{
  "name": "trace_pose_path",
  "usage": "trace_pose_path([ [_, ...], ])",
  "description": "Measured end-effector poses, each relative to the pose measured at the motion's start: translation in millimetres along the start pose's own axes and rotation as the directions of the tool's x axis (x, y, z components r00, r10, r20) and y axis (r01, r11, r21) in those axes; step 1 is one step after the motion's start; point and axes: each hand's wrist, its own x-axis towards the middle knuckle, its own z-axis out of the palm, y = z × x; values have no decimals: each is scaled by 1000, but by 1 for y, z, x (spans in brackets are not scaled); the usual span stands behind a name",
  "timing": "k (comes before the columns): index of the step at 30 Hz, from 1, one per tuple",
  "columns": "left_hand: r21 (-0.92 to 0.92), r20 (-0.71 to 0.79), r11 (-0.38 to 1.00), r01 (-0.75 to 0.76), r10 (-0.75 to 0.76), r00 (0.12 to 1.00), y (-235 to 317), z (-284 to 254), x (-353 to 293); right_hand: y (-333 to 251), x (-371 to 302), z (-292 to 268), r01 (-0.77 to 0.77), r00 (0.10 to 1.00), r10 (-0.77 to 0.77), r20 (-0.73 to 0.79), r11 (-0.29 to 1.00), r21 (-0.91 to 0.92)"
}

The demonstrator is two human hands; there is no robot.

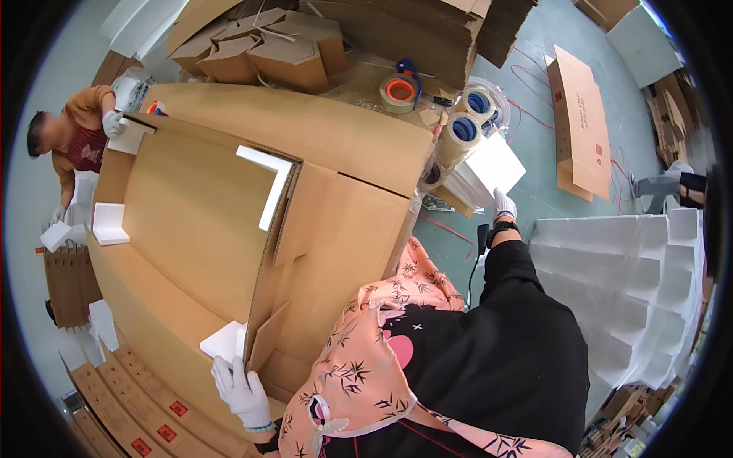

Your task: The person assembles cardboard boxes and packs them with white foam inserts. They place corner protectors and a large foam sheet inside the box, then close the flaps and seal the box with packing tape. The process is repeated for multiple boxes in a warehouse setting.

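Observation:
My left hand (240, 393), in a white glove, rests at the near corner of a large open cardboard box (191, 298). Its outstretched fingers lie against a white foam corner piece (224, 339) set in that corner. Out to the right, my gloved right hand (504, 205) grips the edge of a white foam piece (492, 169) on a stack beside the table; part of its fingers is hidden. An L-shaped foam corner piece (273, 183) sits in the box's far right corner, and another foam corner piece (111, 224) in a left corner.
A co-worker (80, 126) stands across the box, with a gloved hand on a foam corner piece (136, 137). Tape rolls (464, 128) and a tape dispenser (401, 88) lie at the table's far side. Stacked foam (611, 282) stands right; a flat carton (580, 126) lies on the floor.

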Motion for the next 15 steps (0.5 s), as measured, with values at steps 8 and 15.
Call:
trace_pose_path([
  [8, -25, 6, 1000, -11, 11, 1000, 4, -5, 4, 15, 32, 24, 11, 967, 74, -242, 943, 332],
  [15, -53, -32, 998, 35, -37, 999, 9, -3, -11, -4, 45, -28, 109, 970, 105, -218, 615, 781],
])
